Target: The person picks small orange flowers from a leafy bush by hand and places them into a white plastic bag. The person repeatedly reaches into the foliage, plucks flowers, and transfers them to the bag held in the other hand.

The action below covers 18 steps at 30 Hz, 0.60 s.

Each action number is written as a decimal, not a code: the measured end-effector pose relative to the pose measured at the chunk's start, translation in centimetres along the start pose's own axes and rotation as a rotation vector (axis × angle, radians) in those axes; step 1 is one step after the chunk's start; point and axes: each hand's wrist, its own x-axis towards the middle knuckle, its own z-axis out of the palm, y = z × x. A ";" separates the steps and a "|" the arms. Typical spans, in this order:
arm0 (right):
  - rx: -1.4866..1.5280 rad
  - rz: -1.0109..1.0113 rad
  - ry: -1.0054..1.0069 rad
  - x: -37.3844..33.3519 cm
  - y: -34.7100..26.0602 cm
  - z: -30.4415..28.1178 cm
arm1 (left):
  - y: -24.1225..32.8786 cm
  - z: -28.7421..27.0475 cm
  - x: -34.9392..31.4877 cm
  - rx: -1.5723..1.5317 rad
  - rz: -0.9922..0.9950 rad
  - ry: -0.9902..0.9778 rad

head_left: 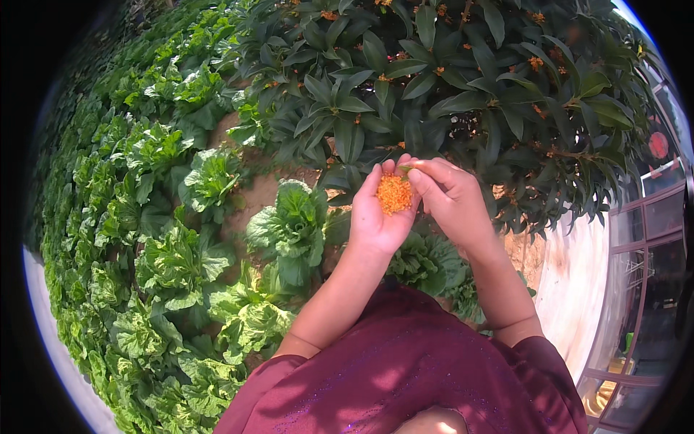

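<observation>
My left hand (373,215) is cupped, palm up, around a small heap of tiny orange blossoms (394,195). Against its far side, my right hand (457,197) has thumb and forefinger pinched together over the heap. A small green bit (405,169), like a leaf or stalk, shows at those fingertips; its exact shape is too small to make out. Just beyond both hands stands a bush (348,137) with long dark green leaves. Clusters of orange blossoms (536,64) like those in my palm dot its branches.
Rows of leafy cabbages (170,264) fill the left side, and one cabbage (293,224) grows close by my left forearm. Brown soil (242,206) shows between the plants. To the right run a pale paved strip (571,267) and a building's framed windows (647,289).
</observation>
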 end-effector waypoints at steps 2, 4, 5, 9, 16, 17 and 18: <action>0.173 0.078 -0.029 0.1 -0.3 0.0 | 0.1 -0.5 -0.2 0.019 -0.011 -0.056; 0.274 0.121 -0.007 0.2 -0.7 -0.2 | 0.0 0.0 -0.5 -0.002 0.000 0.010; 0.289 0.121 0.027 0.3 -0.9 -0.4 | -0.2 0.7 -0.8 -0.033 0.019 0.099; 0.317 0.089 0.124 -0.1 -0.7 -1.1 | 1.6 -1.2 -2.3 -0.149 -0.065 0.018; 0.354 0.139 -0.097 -4.7 1.8 -0.5 | 9.7 -4.2 -8.4 -0.128 0.154 0.061; 0.347 0.201 -0.178 -5.9 3.0 0.5 | 10.8 -4.5 -9.4 -0.136 0.178 0.066; 0.403 0.376 -0.281 -7.3 4.7 1.7 | 11.8 -4.8 -10.1 -0.116 0.204 0.054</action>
